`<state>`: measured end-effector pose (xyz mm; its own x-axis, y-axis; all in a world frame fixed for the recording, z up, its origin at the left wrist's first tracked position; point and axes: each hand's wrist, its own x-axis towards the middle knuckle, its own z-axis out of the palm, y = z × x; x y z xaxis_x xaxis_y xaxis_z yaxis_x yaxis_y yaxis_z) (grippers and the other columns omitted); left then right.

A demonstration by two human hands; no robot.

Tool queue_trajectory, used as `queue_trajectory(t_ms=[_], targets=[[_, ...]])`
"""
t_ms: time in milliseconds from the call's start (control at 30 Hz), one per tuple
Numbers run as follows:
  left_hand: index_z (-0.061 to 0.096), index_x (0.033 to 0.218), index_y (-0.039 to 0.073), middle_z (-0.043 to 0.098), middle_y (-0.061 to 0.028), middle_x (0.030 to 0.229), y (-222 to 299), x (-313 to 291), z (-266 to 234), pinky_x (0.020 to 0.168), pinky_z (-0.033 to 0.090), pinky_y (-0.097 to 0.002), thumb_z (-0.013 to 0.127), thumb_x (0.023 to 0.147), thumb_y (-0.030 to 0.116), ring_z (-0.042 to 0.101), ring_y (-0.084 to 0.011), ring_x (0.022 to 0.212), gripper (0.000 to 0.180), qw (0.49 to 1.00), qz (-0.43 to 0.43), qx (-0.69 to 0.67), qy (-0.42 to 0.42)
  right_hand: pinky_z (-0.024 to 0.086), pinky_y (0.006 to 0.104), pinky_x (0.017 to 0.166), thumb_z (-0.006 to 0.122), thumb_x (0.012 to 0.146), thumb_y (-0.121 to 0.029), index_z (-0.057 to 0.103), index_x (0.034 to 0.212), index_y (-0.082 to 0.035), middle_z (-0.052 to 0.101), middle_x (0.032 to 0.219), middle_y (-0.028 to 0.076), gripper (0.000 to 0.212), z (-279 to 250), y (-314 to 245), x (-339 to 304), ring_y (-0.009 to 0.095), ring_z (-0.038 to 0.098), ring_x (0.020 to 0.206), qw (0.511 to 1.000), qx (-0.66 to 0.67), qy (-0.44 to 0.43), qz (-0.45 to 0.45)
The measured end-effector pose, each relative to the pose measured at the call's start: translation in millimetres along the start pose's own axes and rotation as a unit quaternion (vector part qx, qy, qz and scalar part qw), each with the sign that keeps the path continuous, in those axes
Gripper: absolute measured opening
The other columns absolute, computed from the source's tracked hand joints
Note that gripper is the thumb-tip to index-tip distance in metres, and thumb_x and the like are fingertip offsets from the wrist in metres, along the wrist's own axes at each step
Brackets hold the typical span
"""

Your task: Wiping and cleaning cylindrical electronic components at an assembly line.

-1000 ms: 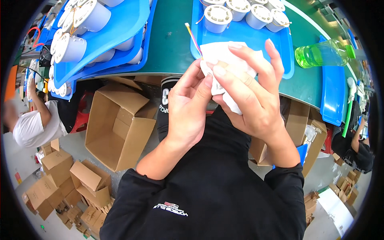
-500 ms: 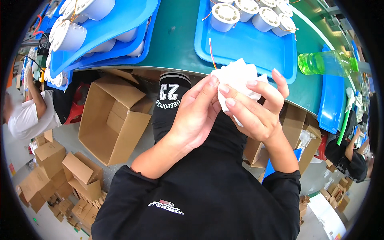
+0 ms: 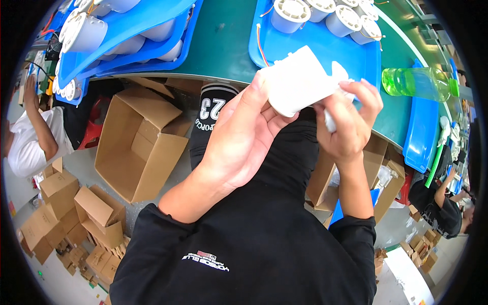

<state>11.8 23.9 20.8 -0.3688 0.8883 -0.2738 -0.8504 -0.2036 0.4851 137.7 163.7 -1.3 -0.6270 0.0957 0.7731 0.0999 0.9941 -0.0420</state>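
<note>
My left hand (image 3: 236, 134) is closed around a white cylindrical housing (image 3: 300, 81), held tilted above the table's near edge. A thin red and yellow wire (image 3: 261, 48) with a small plug rises from behind the housing. In my right hand (image 3: 348, 124), just right of the housing, a crumpled white cloth or tissue (image 3: 339, 73) is pinched, part of it hidden by the fingers. Beyond my hands, similar white housings (image 3: 343, 20) with slotted round tops and thin wires stand in a blue tray (image 3: 356, 58).
Stacked blue trays (image 3: 178, 58) with more white housings (image 3: 84, 35) are at the left of the green table (image 3: 223, 30). A green bottle (image 3: 417, 83) lies at the right, near another blue tray (image 3: 422, 132). Open cardboard boxes (image 3: 140, 145) stand below. Other people work at both sides.
The cloth no longer wraps the housing, whose side now shows. My right hand has drawn the cloth to the right, and my left hand has raised the housing slightly.
</note>
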Motion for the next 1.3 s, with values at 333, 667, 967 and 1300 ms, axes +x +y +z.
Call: queue_trajectory(t_ms=[333,667,967,1300], targets=[[0.049,0.13,0.002,0.059,-0.0071,0.12,-1,4,-5,0.093,0.048,-0.0306,0.045,0.101,0.041,0.057,-0.0138,0.107,0.049,0.999,-0.042,-0.004,0.007,0.043,0.0278,0.089,0.054,0.096,-0.011,0.056,0.113,0.0,0.058,0.113,0.012,0.02,-14,10,-2,0.018,0.056,0.096,0.891,0.226,0.034,0.392],[0.044,0.135,0.002,0.055,-0.0093,0.129,-4,0,-8,0.092,0.048,-0.0327,0.05,0.099,0.039,0.055,-0.0167,0.114,0.052,0.992,-0.032,0.121,-0.028,0.04,0.0299,0.068,0.058,0.078,-0.019,0.064,0.1,0.003,0.059,0.087,0.012,0.032,-26,23,9,0.021,0.052,0.075,0.905,0.367,-0.075,0.205],[0.049,0.133,0.0,0.06,-0.0066,0.12,-7,0,-5,0.091,0.047,-0.0306,0.053,0.099,0.035,0.057,-0.0139,0.107,0.049,0.991,-0.04,0.122,-0.027,0.039,0.032,0.062,0.063,0.071,-0.004,0.062,0.085,0.002,0.057,0.076,0.011,0.015,-27,14,10,0.022,0.051,0.067,0.905,0.385,-0.103,0.148],[0.043,0.132,-0.011,0.053,-0.0117,0.12,-6,-4,-16,0.093,0.052,-0.0329,0.077,0.078,0.002,0.058,-0.0196,0.11,0.065,0.976,0.055,0.2,-0.063,0.037,0.0313,0.061,0.061,0.075,0.001,0.058,0.079,0.003,0.054,0.073,0.01,0.005,-23,1,-3,0.021,0.048,0.067,0.868,0.441,-0.028,0.227]])
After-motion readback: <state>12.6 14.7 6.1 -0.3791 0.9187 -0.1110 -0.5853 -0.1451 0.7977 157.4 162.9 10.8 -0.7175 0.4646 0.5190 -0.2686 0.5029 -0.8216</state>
